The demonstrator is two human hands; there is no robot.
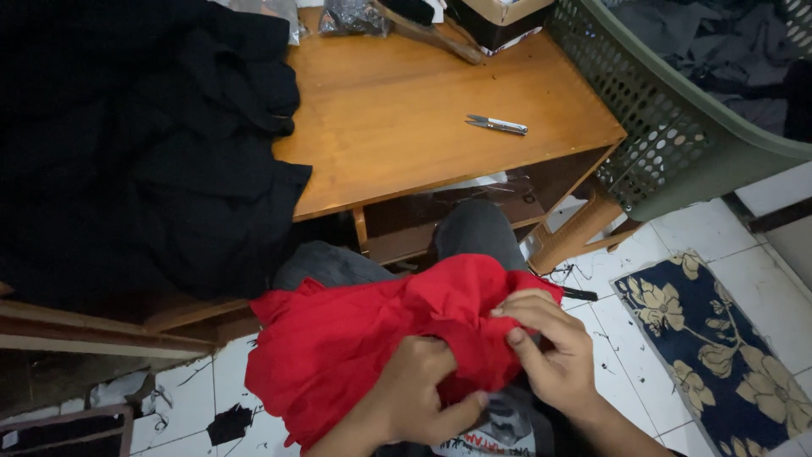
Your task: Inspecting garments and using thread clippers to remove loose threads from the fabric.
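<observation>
From the head camera, a soft, crumpled red cloth [372, 338] lies bunched on the person's lap at about 6 o'clock, its long axis running from 8 o'clock to 2 o'clock. The left hand [423, 393] closes its fingers into the folds from below; the right hand [550, 347] pinches the cloth's upper right edge with curled fingers. At 12 o'clock stands a smooth wooden table [406, 118] bearing small metal thread snips [496, 125], blades pointing to 9 o'clock. A heap of black fabric [135, 144] drapes its left side. A perforated green plastic basket [677, 110] sits at 2 o'clock. White floor tiles [727, 228] carry a dark blue floral mat [719, 347] at 4 o'clock.
</observation>
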